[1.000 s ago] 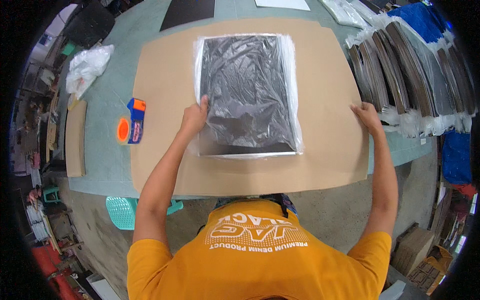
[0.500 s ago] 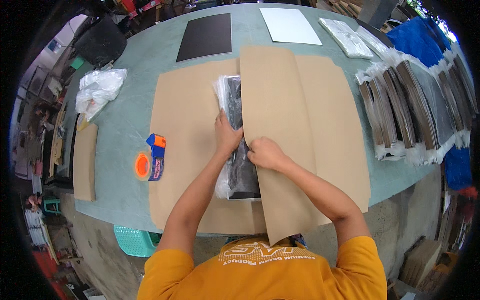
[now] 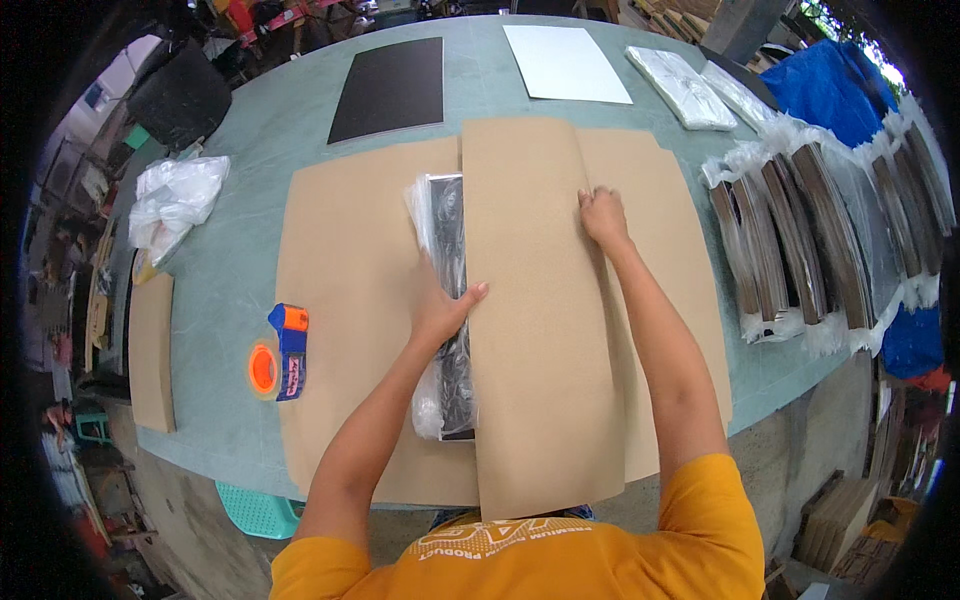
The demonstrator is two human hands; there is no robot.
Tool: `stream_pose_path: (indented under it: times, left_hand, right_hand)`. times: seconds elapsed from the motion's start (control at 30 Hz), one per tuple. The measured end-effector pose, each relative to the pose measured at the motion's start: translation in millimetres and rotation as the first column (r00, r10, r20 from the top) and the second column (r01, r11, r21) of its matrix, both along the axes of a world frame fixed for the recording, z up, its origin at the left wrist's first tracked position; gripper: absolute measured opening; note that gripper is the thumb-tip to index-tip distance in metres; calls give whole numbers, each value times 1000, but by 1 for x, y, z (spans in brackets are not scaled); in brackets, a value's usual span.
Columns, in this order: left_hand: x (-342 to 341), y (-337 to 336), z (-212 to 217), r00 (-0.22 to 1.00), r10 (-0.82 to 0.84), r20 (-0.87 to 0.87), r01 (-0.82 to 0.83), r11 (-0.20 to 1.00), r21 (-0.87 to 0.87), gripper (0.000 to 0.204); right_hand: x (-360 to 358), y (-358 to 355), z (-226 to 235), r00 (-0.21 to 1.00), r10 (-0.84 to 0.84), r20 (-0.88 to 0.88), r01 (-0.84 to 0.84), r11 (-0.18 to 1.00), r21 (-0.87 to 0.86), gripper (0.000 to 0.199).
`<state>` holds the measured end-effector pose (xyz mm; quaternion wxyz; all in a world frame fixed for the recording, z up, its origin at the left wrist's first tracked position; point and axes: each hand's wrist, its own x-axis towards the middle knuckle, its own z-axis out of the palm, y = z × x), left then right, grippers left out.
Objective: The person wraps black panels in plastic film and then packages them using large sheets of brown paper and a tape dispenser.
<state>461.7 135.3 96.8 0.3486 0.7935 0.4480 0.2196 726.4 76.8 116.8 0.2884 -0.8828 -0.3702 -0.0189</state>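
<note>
A plastic-wrapped dark panel (image 3: 455, 270) lies on a wide sheet of brown kraft paper (image 3: 350, 240). The paper's right flap (image 3: 540, 330) is folded over it, hiding most of the panel and leaving a strip along its left side. My left hand (image 3: 440, 310) rests across that strip, thumb spread onto the flap's edge; its fingers are partly smeared by motion. Up at the flap's right-hand fold, my right hand (image 3: 604, 215) has its fingers curled closed on the paper crease.
Left of the paper sits an orange-and-blue tape dispenser (image 3: 280, 355). A plastic bag (image 3: 180, 205) and a brown packet (image 3: 152, 350) lie at the table's left. Black (image 3: 388, 90) and white (image 3: 567, 65) sheets lie beyond. Plastic-wrapped board stacks (image 3: 800, 230) crowd the right.
My right hand has slid up and right from the flap's edge to its fold. The flap now lies flatter over the panel. My left thumb has moved onto the flap.
</note>
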Motion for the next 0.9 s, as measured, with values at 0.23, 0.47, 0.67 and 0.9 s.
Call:
stream_pose_path:
  times: [0.23,0.47,0.67,0.9]
  left_hand:
    - [-11,4,-8,999,25,-24,-25,1000,15,102]
    - [-8,2,3,1000,-8,-11,7,999,-35,103]
    - [-9,4,-16,991,26,-128,-20,999,48,104]
    - [-51,9,-18,994,45,-98,-23,977,214,81]
  right_hand:
    - [-76,-112,-14,940,-79,-331,21,984,-176,40]
    - [-145,-211,-12,915,-87,-395,14,983,-184,30]
    - [-104,-101,-13,925,270,266,-180,931,-318,44]
    - [-104,-85,-19,910,400,111,-370,903,-218,47]
